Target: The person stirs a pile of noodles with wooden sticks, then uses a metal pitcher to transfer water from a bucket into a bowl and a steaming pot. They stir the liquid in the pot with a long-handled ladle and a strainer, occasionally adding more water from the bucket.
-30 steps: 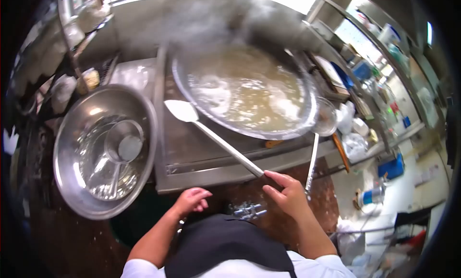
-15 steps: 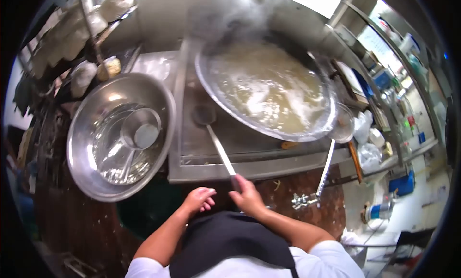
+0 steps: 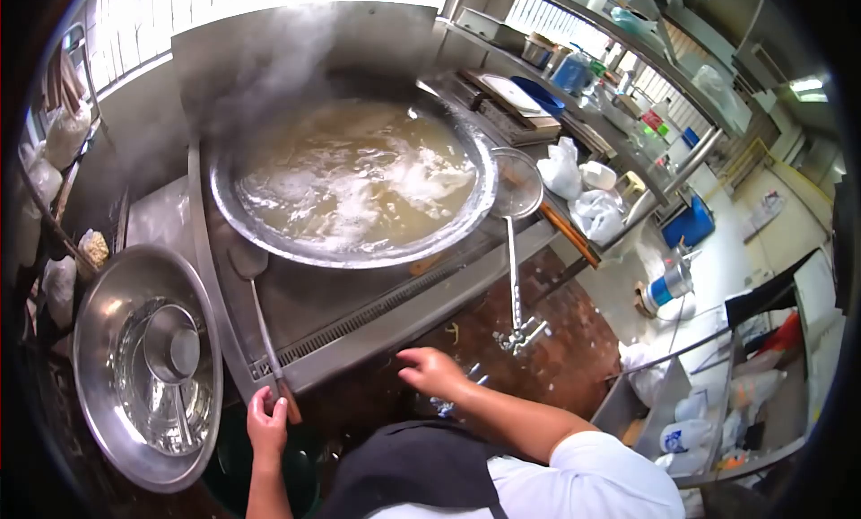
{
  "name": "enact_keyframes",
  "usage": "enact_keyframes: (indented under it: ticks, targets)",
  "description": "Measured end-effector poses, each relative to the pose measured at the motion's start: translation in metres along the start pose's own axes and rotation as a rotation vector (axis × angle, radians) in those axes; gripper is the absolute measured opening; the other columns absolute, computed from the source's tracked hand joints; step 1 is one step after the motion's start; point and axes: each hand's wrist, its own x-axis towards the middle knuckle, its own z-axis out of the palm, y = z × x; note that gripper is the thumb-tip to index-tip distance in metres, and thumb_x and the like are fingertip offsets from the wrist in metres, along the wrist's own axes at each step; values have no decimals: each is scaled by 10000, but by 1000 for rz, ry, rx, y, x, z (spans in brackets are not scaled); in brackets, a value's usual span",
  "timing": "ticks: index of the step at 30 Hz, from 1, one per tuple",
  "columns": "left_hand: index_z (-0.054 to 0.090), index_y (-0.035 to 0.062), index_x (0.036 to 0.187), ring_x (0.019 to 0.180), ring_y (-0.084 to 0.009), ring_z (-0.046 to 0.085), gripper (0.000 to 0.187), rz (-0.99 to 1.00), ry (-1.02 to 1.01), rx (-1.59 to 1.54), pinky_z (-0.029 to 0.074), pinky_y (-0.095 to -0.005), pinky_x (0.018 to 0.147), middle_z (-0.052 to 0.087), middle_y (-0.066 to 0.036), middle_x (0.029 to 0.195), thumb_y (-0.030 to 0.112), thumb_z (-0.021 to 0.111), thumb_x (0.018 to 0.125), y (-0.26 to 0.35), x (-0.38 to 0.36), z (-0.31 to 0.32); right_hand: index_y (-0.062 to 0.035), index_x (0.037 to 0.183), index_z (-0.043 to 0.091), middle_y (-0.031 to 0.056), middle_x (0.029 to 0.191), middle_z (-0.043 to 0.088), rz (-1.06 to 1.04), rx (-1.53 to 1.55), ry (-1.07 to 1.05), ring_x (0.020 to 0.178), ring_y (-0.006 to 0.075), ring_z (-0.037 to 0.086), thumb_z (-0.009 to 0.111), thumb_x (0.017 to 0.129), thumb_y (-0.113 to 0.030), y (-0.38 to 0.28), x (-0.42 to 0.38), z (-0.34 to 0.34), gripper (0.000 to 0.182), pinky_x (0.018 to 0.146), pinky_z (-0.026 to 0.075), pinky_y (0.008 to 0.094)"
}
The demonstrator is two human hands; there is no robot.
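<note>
A long-handled wok spatula [image 3: 264, 317] lies on the steel stove top, its wooden grip jutting past the front edge. Close beside that grip is my left hand [image 3: 266, 427], fingers raised and parted, not wrapped round it. My right hand [image 3: 436, 373] hovers in front of the stove edge, thumb and fingers apart, holding nothing. A huge pan [image 3: 359, 258] of cloudy, bubbling liquid steams on the stove. To the left, a large steel basin [image 3: 94, 375] contains clear liquid and a steel dipper [image 3: 170, 344] with a long handle.
A round wire skimmer [image 3: 518, 185] rests at the pan's right, its handle hanging over the edge above several metal valves [image 3: 518, 338]. White plastic bags [image 3: 596, 216] sit further right. Below the basin is a dark green tub [image 3: 300, 470]. Shelves [image 3: 664, 174] run along the right.
My right hand has let go of the spatula and moved away to the right. The spatula now rests on the stove, with my left hand near its grip. The view has turned right.
</note>
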Motion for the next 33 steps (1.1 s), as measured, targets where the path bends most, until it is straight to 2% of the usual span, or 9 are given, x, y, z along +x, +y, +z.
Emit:
enact_keyframes:
  ticks: [5, 9, 12, 13, 15, 17, 21, 27, 33]
  targets:
    - [636, 0, 1050, 950, -245, 624, 311, 191, -134, 78, 492, -331, 854, 637, -137, 1019, 192, 664, 807, 99, 2, 55, -49, 1251, 530, 164, 1212, 563, 3, -318, 742, 1120, 332, 546, 695, 731, -283, 115, 2, -88, 593, 944, 452, 402]
    - [684, 36, 941, 944, -319, 626, 282, 485, -308, 239, 499, -392, 837, 670, -148, 981, 290, 649, 825, 138, 33, 168, -27, 1374, 365, 231, 1234, 521, 282, -241, 882, 1150, 382, 512, 751, 689, -265, 190, 23, -137, 822, 965, 427, 450]
    - [673, 30, 985, 985, -338, 611, 303, 455, -334, 435, 484, -413, 870, 661, -169, 1001, 292, 616, 846, 157, 64, 262, -18, 1366, 333, 198, 1180, 564, 600, 714, 573, 987, 320, 620, 793, 716, -272, 258, 60, -142, 836, 826, 511, 437]
    - [666, 26, 1016, 1015, -348, 601, 311, 380, -337, 568, 476, -415, 883, 653, -186, 1024, 283, 604, 852, 164, 74, 289, -68, 1224, 474, 121, 977, 635, 673, 1224, 249, 713, 231, 646, 750, 781, -224, 221, 50, -169, 545, 618, 530, 393]
    - [610, 37, 1135, 1059, -383, 567, 365, 190, -478, 697, 448, -450, 925, 623, -215, 1100, 262, 600, 848, 165, 99, 338, -126, 1032, 545, 13, 737, 597, 628, 1494, -22, 509, 115, 545, 702, 834, -181, 254, 61, -165, 259, 470, 460, 318]
    - [530, 56, 1241, 1060, -418, 552, 455, 542, -90, 555, 436, -476, 933, 577, -245, 1178, 249, 607, 837, 134, 117, 374, -133, 977, 563, -34, 618, 488, 574, 1422, 22, 480, 78, 455, 641, 881, -156, 238, 51, -187, 126, 443, 402, 289]
    - [472, 99, 1318, 1109, -406, 542, 542, 190, -323, 728, 442, -447, 961, 565, -234, 1212, 264, 603, 819, 140, 142, 395, -112, 914, 553, -26, 583, 472, 589, 983, 242, 420, 85, 440, 660, 828, -134, 250, 21, -226, 138, 400, 386, 274]
    - [530, 144, 1243, 1054, -385, 576, 486, 225, -257, 784, 461, -459, 910, 611, -192, 1148, 323, 646, 806, 123, 157, 412, -58, 857, 598, 21, 655, 595, 425, 381, 552, 565, 108, 549, 680, 787, -167, 299, -31, -262, 153, 552, 456, 282]
    - [600, 66, 1117, 1026, -362, 601, 496, 166, -275, 709, 476, -419, 894, 628, -196, 1110, 311, 705, 699, 144, 155, 421, -55, 858, 605, 40, 694, 615, 398, 349, 604, 629, 130, 578, 682, 783, -162, 296, -34, -288, 152, 609, 471, 295]
